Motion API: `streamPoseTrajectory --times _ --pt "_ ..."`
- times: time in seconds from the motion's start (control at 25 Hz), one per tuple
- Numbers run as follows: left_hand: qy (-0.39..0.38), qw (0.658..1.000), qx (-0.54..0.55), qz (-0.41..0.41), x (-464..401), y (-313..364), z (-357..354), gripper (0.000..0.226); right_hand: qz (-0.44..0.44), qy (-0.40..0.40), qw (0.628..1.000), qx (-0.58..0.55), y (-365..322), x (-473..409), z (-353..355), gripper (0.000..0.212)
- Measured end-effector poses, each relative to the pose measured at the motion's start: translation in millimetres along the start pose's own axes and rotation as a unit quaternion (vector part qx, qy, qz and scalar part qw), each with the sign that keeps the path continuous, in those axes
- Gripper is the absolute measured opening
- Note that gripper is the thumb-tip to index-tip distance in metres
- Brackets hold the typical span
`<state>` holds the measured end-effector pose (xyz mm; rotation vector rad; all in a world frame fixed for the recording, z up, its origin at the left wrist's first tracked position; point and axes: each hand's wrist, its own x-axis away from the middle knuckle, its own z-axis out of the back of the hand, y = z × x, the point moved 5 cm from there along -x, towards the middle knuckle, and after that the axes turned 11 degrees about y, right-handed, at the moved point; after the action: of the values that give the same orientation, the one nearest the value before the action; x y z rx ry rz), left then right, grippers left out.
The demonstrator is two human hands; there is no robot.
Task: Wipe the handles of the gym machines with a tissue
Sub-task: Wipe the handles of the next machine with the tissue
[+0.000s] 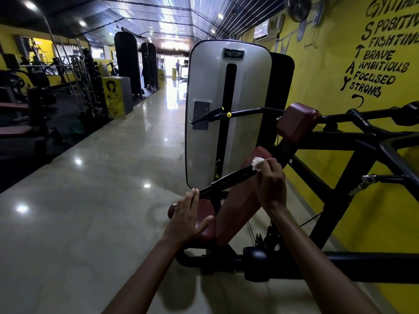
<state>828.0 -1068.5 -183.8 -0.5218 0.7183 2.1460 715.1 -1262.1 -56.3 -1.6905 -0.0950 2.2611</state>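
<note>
Flooring [95,177], pale and glossy, fills the left of the view, well apart from the work. Next comes the left hand [189,217], fingers released and flat, its fingertips touching the free end of the black handle [229,181], apparently to steady the bar. Further right, the right hand [271,186] has its fingers clenched around a crumpled white tissue [257,163], pressed on the handle's upper end, likely so a stroke can run down its length. Behind stands the grey weight-stack shroud [208,87]; the yellow wall [328,75] closes the right.
</note>
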Motion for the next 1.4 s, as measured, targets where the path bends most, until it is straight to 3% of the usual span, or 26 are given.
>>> streamPoseTrajectory --times 0.24,0.32,0.52,0.64,0.72,0.8,0.88,1.0,1.4 --pt "0.002 1.000 0.007 -0.002 0 2 3 0.101 -0.154 -0.040 0.985 -0.062 27 -16 -12 0.008" --pt "0.006 1.000 0.007 -0.004 0 2 3 0.101 -0.142 -0.031 0.989 -0.031 26 -8 -11 0.011" --pt "0.001 1.000 0.008 0.000 -1 1 1 0.100 0.075 0.028 0.997 0.008 2 -4 -1 0.019" --pt "-0.001 1.000 0.006 0.000 -1 1 3 0.099 0.247 -0.095 0.964 0.030 -36 0 -28 0.027" --pt "-0.008 1.000 0.012 0.001 0 3 5 0.095 0.308 -0.222 0.924 0.055 -64 8 -52 0.022" --pt "-0.013 1.000 0.013 -0.002 0 4 5 0.093 0.276 -0.377 0.880 0.089 -82 16 -73 0.013" --pt "-0.015 1.000 0.013 -0.007 -1 4 6 0.093 0.247 -0.446 0.851 0.129 -90 20 -84 0.033" --pt "-0.016 1.000 0.021 0.002 -1 2 6 0.092 0.264 -0.441 0.840 0.176 -92 17 -88 0.060" --pt "-0.011 1.000 0.005 0.007 0 1 6 0.099 0.173 -0.457 0.829 0.273 -35 -33 -78 0.075"
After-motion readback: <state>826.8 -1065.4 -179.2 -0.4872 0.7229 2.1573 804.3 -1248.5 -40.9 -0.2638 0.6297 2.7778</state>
